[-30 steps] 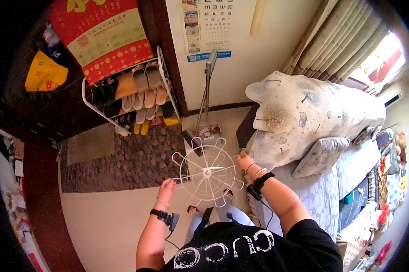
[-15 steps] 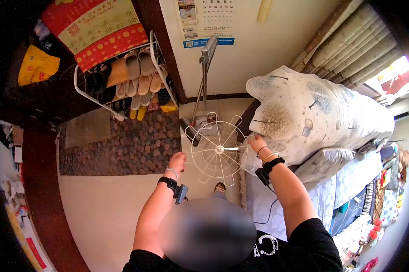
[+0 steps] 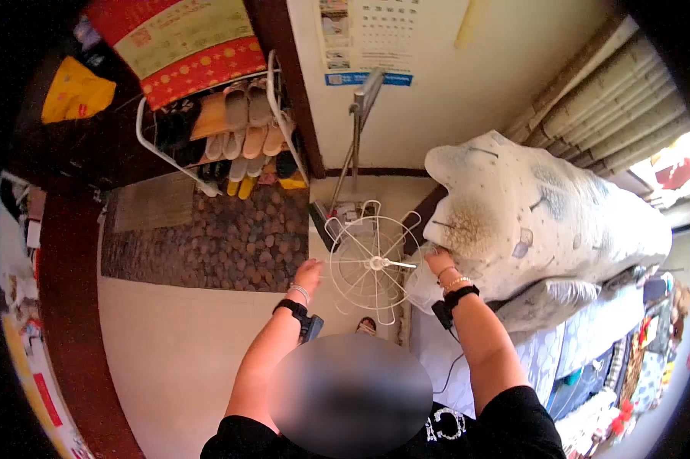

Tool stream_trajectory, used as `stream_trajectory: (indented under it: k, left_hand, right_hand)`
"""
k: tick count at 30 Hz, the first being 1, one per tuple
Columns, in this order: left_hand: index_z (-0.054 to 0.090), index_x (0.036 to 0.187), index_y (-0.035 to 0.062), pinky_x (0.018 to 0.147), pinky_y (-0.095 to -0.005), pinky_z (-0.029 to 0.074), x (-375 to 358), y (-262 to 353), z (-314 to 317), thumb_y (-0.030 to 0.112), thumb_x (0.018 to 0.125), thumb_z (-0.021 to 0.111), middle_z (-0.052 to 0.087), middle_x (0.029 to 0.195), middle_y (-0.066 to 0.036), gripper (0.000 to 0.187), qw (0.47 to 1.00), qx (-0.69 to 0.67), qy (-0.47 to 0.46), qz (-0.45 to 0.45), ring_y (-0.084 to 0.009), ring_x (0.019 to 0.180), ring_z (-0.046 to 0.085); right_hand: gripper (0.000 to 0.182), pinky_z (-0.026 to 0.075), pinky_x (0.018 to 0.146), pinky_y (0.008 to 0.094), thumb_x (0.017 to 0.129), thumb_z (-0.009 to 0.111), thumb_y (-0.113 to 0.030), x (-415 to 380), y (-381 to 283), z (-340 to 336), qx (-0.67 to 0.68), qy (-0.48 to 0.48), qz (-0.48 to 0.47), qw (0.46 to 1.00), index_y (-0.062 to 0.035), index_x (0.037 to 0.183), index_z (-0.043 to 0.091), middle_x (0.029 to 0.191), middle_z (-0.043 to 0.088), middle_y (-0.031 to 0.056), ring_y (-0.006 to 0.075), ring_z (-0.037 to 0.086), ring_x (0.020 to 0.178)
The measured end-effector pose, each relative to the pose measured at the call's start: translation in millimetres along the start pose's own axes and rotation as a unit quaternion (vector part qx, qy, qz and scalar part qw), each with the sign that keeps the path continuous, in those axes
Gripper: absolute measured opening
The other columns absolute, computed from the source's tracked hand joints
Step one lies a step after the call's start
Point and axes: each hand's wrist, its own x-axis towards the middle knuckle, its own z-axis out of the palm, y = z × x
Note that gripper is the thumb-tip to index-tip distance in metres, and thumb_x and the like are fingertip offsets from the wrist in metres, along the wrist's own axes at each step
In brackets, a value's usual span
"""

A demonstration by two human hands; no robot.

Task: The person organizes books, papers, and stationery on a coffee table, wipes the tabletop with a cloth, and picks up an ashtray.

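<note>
I hold a round white wire rack (image 3: 373, 262) with spokes and looped edges out in front of me, above the floor. My left hand (image 3: 308, 274) grips its left rim. My right hand (image 3: 439, 262) grips its right rim, close against the patterned quilt (image 3: 543, 214) piled on the bed. Both wrists wear black bands with small devices and bracelets.
A shoe rack (image 3: 230, 130) full of slippers stands by the dark door frame. A pebble-pattern mat (image 3: 207, 245) covers the floor in front of it. A standing scale with a pole (image 3: 356, 145) sits against the wall. The bed (image 3: 589, 336) fills the right side.
The wire rack and both hands have moved up and away from me, toward the wall and quilt. The view has tilted forward.
</note>
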Motion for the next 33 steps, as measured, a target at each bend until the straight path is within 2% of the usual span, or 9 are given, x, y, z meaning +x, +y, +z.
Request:
stream_trajectory:
  k: [8,10,11,16,20,22,25,29,33]
  left_hand:
    - [0.037,0.125,0.0062,0.08,-0.0326,0.041,-15.8,22.9,-0.3,0.027,0.08,0.054,0.046,0.12,-0.009,0.052,0.993,0.121,0.015,0.011,-0.0199,0.099,0.048]
    - [0.037,0.125,0.0032,0.085,-0.0329,0.038,-21.4,17.9,2.3,0.028,0.08,0.053,0.044,0.122,-0.013,0.054,0.981,0.184,0.03,0.051,-0.0239,0.104,0.046]
    - [0.037,0.123,0.0005,0.089,-0.0336,0.035,-24.9,14.2,4.3,0.028,0.079,0.052,0.042,0.123,-0.016,0.054,0.969,0.227,0.033,0.085,-0.0274,0.107,0.044]
    - [0.039,0.121,-0.0012,0.095,-0.0375,0.032,-35.6,-6.8,5.6,0.028,0.078,0.053,0.037,0.126,-0.022,0.054,0.921,0.357,0.013,0.154,-0.0335,0.115,0.038]
    - [0.042,0.119,-0.0002,0.092,-0.0373,0.035,-48.4,-37.6,-12.4,0.031,0.078,0.053,0.044,0.119,-0.022,0.053,0.883,0.431,-0.039,0.18,-0.0336,0.109,0.044]
    - [0.044,0.116,-0.0003,0.087,-0.0377,0.04,-45.8,-63.9,-26.5,0.035,0.078,0.053,0.052,0.109,-0.02,0.053,0.86,0.481,-0.11,0.127,-0.0332,0.101,0.05]
    - [0.046,0.116,0.0032,0.086,-0.0375,0.041,-51.7,-77.6,-40.4,0.036,0.078,0.051,0.052,0.111,-0.019,0.05,0.719,0.646,-0.217,0.136,-0.0325,0.102,0.051]
    - [0.046,0.115,0.003,0.085,-0.0358,0.042,-79.5,-71.2,-53.5,0.034,0.079,0.051,0.054,0.109,-0.017,0.048,0.716,0.632,-0.243,0.167,-0.0301,0.099,0.053]
    - [0.049,0.112,0.0027,0.08,-0.0335,0.043,-84.9,-89.0,-92.7,0.032,0.078,0.053,0.058,0.1,-0.016,0.045,0.77,0.546,-0.279,0.176,-0.0253,0.093,0.056]
  right_hand:
    - [0.052,0.045,0.071,0.0356,0.071,0.056,-0.03,58.3,42.3,29.4,0.084,0.004,-0.131,0.988,-0.0046,0.116,0.047,0.086,0.059,0.0143,0.0248,0.057,0.071]
    - [0.054,0.045,0.072,0.0358,0.072,0.057,-0.026,14.1,3.8,-1.5,-0.024,-0.066,0.04,0.997,-0.0047,0.12,0.044,0.088,0.059,0.0155,0.026,0.057,0.073]
    - [0.061,0.034,0.094,0.0369,0.073,0.058,-0.028,2.4,-3.3,-4.1,-0.07,-0.061,-0.018,0.996,-0.0013,0.123,0.038,0.124,0.04,0.0219,0.0352,0.038,0.115]
    - [0.06,0.033,0.094,0.0357,0.074,0.059,-0.023,-14.0,29.4,21.5,0.123,-0.004,-0.1,0.987,0.0006,0.124,0.036,0.125,0.039,0.0214,0.0321,0.039,0.115]
    - [0.055,0.035,0.093,0.0333,0.074,0.059,-0.019,-30.2,77.6,50.0,0.075,-0.063,-0.121,0.988,-0.0001,0.122,0.039,0.122,0.043,0.0188,0.0285,0.043,0.113]
    - [0.047,0.038,0.088,0.0303,0.075,0.058,-0.018,-77.1,92.0,58.9,0.27,-0.058,-0.138,0.951,-0.0007,0.116,0.046,0.113,0.053,0.016,0.0257,0.05,0.105]
    - [0.038,0.042,0.084,0.0287,0.076,0.057,-0.016,-125.3,105.5,51.6,0.26,-0.029,-0.082,0.962,-0.0013,0.111,0.052,0.102,0.06,0.0121,0.0227,0.055,0.097]
    - [0.029,0.044,0.081,0.0276,0.077,0.056,-0.015,-174.6,143.4,67.7,0.282,0.036,-0.027,0.958,-0.0019,0.103,0.057,0.098,0.061,0.0108,0.0175,0.057,0.093]
    - [0.027,0.044,0.054,0.0241,0.077,0.056,-0.014,-235.3,186.3,117.2,0.363,0.087,0.05,0.926,-0.0041,0.101,0.058,0.078,0.06,0.0034,0.0111,0.054,0.064]
